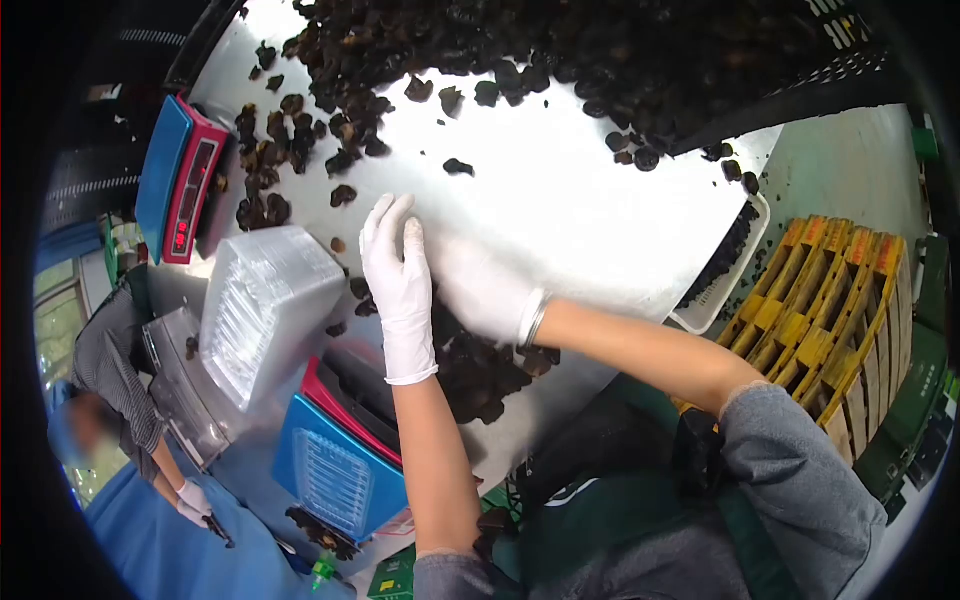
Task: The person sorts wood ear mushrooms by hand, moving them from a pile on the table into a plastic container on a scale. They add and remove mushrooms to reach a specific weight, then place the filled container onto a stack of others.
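My left hand, in a white glove, is held over the metal table with its fingers stretched out and partly apart; nothing shows in it. My right hand, also gloved, is close beside it and smeared by motion, so its fingers do not show clearly. Under and beside the wrists lies a small heap of dark, curled pieces like wood ear mushrooms. A much larger pile of wood ear mushrooms covers the far side. Left of my left hand stands a stack of clear plastic trays.
A blue-topped red scale with a lit display stands at the left. Nearer, a second blue scale bears a clear tray. At the right are a white basket and yellow pallets. A co-worker bends at the lower left.
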Demonstrator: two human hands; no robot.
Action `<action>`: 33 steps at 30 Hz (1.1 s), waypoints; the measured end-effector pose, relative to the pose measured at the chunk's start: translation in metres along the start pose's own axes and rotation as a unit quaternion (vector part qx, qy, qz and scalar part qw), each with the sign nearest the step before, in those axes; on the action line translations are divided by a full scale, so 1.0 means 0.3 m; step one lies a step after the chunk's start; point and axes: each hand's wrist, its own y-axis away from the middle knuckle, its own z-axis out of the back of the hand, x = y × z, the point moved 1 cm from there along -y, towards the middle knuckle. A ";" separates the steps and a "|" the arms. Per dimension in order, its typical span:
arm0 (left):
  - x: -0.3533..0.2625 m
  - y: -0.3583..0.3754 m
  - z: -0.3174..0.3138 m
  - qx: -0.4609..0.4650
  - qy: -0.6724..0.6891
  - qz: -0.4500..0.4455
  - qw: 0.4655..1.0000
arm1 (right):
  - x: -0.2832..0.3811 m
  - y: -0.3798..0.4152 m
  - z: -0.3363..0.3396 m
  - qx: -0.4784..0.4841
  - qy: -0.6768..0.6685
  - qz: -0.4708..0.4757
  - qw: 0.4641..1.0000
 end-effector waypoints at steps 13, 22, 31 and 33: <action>0.039 -0.080 -0.124 0.033 -0.098 -0.006 0.995 | -0.221 -0.421 0.150 -0.174 0.435 0.223 0.855; 0.096 -0.060 -0.174 0.094 -0.201 -0.043 0.974 | -0.356 -0.074 0.413 -0.314 0.400 -0.020 0.861; 0.079 -0.054 -0.210 0.039 -0.230 -0.014 0.972 | -0.472 0.762 0.527 -0.473 0.457 -0.252 0.709; 0.061 -0.059 -0.232 0.003 -0.236 0.006 0.972 | -0.396 0.761 0.526 -0.466 0.442 -0.219 0.734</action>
